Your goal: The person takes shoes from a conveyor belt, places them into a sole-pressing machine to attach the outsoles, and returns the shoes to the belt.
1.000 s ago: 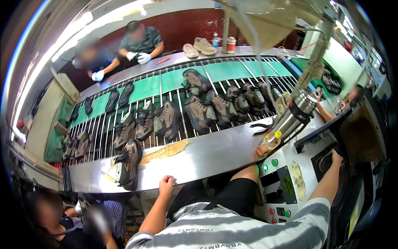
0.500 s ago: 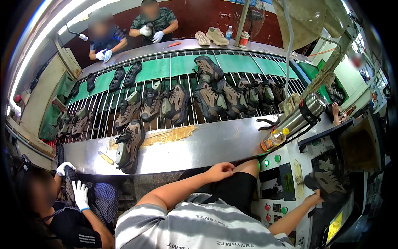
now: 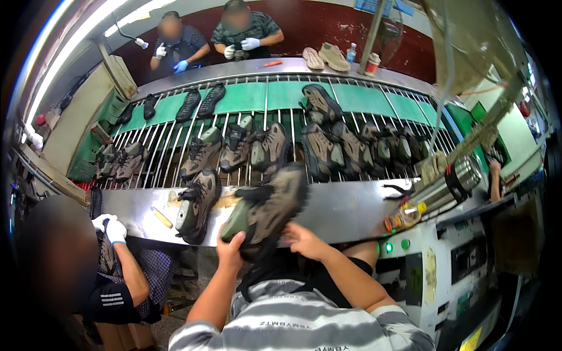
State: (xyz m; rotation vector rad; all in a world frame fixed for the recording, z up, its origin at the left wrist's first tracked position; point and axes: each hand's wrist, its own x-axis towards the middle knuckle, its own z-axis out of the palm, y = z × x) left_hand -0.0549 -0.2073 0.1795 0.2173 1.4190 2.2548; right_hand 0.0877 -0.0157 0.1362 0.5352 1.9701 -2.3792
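A brown and black sports shoe (image 3: pixel 275 205) with a green last in it is held up over the near edge of the metal bench, tilted and slightly blurred. My left hand (image 3: pixel 231 250) grips it at the heel end, the thumb on the green last. At the sole side, my right hand (image 3: pixel 305 241) has its fingers against the shoe, partly hidden behind it. Just left of the held shoe, another brown shoe (image 3: pixel 199 206) with a green last rests on the steel ledge (image 3: pixel 333 205). A yellow-handled tool (image 3: pixel 162 217) lies beside that one.
Several lasted shoes (image 3: pixel 202 153) sit on the roller rack, with dark soles (image 3: pixel 188 104) on the green belt (image 3: pixel 246 96). A steel flask (image 3: pixel 459 178) and an orange drink bottle (image 3: pixel 404 217) stand right, near a control-panel machine (image 3: pixel 410 275). A gloved co-worker (image 3: pixel 126 281) sits left; two more work opposite.
The shoe has come out of the machine at the right to in front of me, now in both hands. My left hand has moved from my lap to its heel. The view has shifted.
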